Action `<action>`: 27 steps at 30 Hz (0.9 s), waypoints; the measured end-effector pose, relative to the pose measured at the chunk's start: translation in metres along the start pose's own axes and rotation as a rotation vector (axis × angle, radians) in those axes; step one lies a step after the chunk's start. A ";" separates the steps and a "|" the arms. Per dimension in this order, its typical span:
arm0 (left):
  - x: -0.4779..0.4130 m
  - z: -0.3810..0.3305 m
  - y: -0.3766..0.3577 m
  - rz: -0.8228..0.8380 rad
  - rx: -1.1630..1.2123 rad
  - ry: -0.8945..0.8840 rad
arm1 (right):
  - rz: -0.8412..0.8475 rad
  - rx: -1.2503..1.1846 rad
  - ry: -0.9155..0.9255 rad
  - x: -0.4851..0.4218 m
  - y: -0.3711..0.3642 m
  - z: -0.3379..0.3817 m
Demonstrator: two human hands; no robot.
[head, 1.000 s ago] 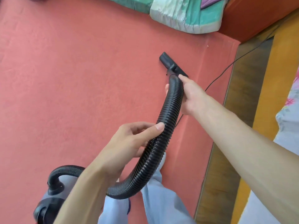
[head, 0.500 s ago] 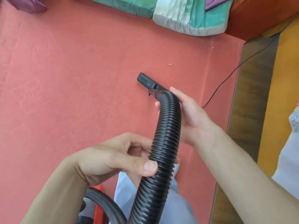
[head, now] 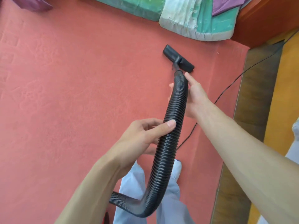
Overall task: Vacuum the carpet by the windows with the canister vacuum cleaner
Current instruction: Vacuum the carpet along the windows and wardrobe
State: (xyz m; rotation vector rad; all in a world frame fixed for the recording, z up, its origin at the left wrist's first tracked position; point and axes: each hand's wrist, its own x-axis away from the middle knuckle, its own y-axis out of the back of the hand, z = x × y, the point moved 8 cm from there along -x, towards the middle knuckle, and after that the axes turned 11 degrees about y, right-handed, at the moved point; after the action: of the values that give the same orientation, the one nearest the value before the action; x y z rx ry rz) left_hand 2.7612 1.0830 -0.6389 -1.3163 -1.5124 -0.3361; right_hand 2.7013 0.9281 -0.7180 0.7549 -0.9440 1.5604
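- The right hand point(head: 195, 97) grasps the black hose point(head: 173, 113) near its tip; the left hand point(head: 139, 139) grips it lower, thumb on top.
- Just beyond the right hand, the nozzle point(head: 178, 59) lies flat on the red carpet point(head: 80, 94).
- Slow, flat strokes would suit, clear of the cord point(head: 224, 91) under the right wrist.

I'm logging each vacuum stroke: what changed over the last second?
The nozzle, drawn back toward the person half a second ago, has been pushed forward again across the carpet toward the folded bedding. Nothing taken up or let go: the right hand still grips the hose just behind the nozzle, the left hand further back.
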 end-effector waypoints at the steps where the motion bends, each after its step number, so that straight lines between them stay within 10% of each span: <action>1: 0.002 -0.003 -0.004 0.033 -0.005 -0.009 | 0.032 -0.101 -0.018 0.005 0.000 0.002; 10: 0.021 -0.001 0.010 0.369 -0.079 0.122 | 0.170 -0.441 -0.124 0.055 0.012 -0.024; 18: -0.007 0.021 0.011 -0.101 -0.077 0.203 | -0.044 -0.358 -0.039 -0.028 0.029 -0.041; 27: -0.002 -0.022 -0.048 -0.122 -0.274 -0.015 | -0.038 -0.348 0.050 0.002 0.058 0.060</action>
State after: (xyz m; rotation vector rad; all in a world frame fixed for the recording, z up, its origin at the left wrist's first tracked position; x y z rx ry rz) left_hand 2.7319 1.0477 -0.6125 -1.4423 -1.6052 -0.6310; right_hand 2.6428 0.8724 -0.6979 0.4828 -1.1200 1.3279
